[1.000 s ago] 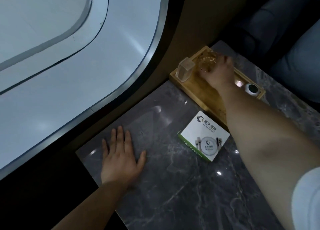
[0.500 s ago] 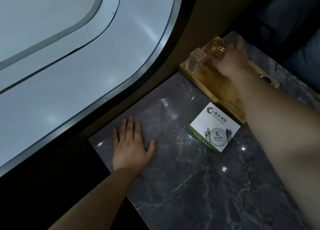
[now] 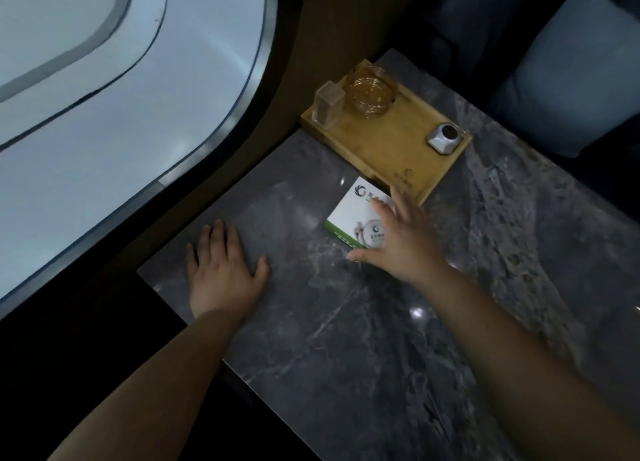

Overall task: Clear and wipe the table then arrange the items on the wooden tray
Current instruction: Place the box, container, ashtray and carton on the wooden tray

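A wooden tray lies at the far side of the grey marble table. On the tray stand an amber glass ashtray, a clear plastic holder at its left corner and a small grey-and-black device at its right corner. A white box with a green edge lies on the table just in front of the tray. My right hand hovers over the box with fingers spread, touching or nearly touching its top. My left hand rests flat on the table near its left edge.
A curved window with a metal frame runs along the left. A brown wall panel stands behind the tray. A blue-grey cushioned seat sits past the table's far right edge.
My right hand has let go of the ashtray on the tray and drawn back toward me, down over the white box. My left hand stays flat on the table.
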`<state>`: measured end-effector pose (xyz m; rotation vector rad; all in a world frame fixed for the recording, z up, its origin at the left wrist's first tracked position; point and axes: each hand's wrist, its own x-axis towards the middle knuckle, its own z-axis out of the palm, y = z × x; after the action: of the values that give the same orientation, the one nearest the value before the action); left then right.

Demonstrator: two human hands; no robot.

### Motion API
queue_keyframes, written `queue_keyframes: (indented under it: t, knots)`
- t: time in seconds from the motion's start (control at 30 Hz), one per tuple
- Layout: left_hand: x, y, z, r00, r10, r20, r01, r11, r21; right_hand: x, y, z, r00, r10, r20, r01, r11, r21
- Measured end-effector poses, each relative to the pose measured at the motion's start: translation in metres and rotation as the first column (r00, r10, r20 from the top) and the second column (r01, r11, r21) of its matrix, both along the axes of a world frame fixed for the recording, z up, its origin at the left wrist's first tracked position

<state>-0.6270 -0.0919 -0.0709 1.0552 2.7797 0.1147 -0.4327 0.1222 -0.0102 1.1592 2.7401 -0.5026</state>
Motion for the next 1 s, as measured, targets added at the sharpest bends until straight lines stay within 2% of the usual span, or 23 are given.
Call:
queue_keyframes:
  t: [0.07, 0.27, 0.4, 0.47, 0.57, 0.73, 1.0]
  knots:
    - [0.000, 0.000, -0.001, 1.000, -0.003, -0.006, 0.003, 1.000, -0.002, 0.004, 0.003, -0.005, 1.000, -0.021, 0.014, 0.021, 1.000, -0.006]
    - [0.001, -0.001, 0.000, 1.000, -0.013, -0.025, 0.012, 1.000, -0.015, 0.008, 0.003, -0.010, 0.998, -0.003, -0.068, 0.004, 1.000, 0.017]
    - [0.000, -0.001, -0.001, 1.000, -0.009, -0.024, 0.009, 1.000, -0.015, 0.007, 0.022, 0.008, 0.963, -0.022, -0.267, 0.018, 1.000, -0.017]
    - [0.000, -0.001, -0.002, 1.000, -0.011, -0.022, 0.010, 1.000, -0.016, 0.002, 0.050, 0.019, 0.950, -0.082, -0.301, 0.088, 0.996, 0.006]
    - [0.000, -0.001, -0.002, 1.000, -0.012, -0.028, 0.011, 1.000, -0.015, -0.003, 0.097, 0.022, 0.953, -0.156, -0.260, 0.177, 0.982, 0.059]
    - [0.001, 0.000, -0.001, 0.999, -0.008, -0.038, 0.007, 1.000, -0.024, -0.001, 0.126, 0.004, 0.979, -0.156, -0.134, 0.167, 0.983, 0.078]
    - [0.001, 0.000, 0.000, 0.999, -0.003, -0.041, 0.002, 1.000, -0.026, -0.002, 0.127, -0.010, 0.977, -0.145, -0.157, 0.159, 0.984, 0.080]
